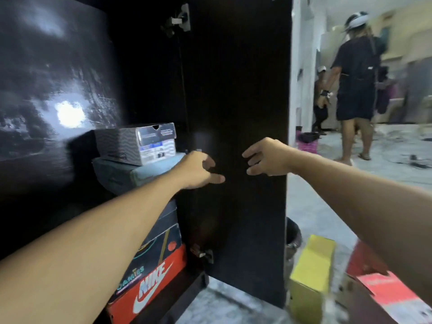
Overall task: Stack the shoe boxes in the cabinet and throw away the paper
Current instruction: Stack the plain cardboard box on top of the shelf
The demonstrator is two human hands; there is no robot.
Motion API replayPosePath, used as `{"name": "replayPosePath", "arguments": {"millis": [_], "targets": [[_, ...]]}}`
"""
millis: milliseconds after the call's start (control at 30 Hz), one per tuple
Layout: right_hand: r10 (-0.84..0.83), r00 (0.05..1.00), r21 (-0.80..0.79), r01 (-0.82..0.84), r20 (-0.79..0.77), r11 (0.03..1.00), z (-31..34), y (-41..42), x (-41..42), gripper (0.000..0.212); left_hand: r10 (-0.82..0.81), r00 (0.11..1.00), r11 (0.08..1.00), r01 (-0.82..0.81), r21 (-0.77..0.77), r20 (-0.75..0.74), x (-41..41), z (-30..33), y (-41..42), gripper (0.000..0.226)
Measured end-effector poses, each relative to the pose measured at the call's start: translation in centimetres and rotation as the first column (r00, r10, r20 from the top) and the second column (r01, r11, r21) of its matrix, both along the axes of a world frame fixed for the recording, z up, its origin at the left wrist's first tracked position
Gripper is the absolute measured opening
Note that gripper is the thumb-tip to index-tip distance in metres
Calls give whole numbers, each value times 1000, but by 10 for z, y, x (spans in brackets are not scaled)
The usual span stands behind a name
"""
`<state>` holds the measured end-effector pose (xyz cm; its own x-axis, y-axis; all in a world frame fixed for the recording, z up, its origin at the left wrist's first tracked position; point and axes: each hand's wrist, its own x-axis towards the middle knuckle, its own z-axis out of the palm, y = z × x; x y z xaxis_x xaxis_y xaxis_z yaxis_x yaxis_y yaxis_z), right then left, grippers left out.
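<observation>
Atop the cabinet's [245, 113] stack, the grey box [136, 145] sits skewed; both hands, left hand [198, 169] and right hand [266, 157], hang loose, holding nothing. Squaring it to the teal box [131, 175] should steady later boxes.

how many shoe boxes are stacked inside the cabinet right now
4 visible: grey box on top, teal box beneath it, black box lower, red Nike box at the bottom. The left forearm may hide another.

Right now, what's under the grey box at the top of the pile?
The grey box sits on a pale blue box. Below that come dark boxes and a red Nike box. The left arm hides part of the pile.
</observation>
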<state>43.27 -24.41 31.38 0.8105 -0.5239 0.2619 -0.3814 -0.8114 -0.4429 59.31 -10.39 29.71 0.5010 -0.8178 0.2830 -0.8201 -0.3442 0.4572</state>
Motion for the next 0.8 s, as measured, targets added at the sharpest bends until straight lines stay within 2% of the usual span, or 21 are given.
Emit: {"name": "replayPosePath", "arguments": {"millis": [67,167,400,467,633,733,800], "targets": [[-84,996,-24,83,-39,996,-5,-7,-46,49,-71,997,988,76,132,-41,-32,-9,-13,62],[-212,974,6,213,-80,977,-17,-23,-117,35,-195,973,947,220,234,-127,-81,-28,-38,64],[-488,840,114,523,-235,845,-81,-54,-265,40,-441,851,777,521,353,-285,-209,-97,-94,70],[-525,804,116,571,-279,813,-104,-65,-299,39,-473,828,742,559,371,-302,-239,-125,-110,60],[-579,710,62,651,-401,756,-168,-82,-370,26,-532,770,659,638,399,-353,-304,-192,-148,59],[-588,673,185,713,-448,676,-211,-95,-411,13,-559,730,596,683,421,-394,-341,-229,-165,59],[-605,649,251,749,-461,613,-240,-104,-438,18,-569,705,559,709,430,-423,-363,-253,-178,56]]}}
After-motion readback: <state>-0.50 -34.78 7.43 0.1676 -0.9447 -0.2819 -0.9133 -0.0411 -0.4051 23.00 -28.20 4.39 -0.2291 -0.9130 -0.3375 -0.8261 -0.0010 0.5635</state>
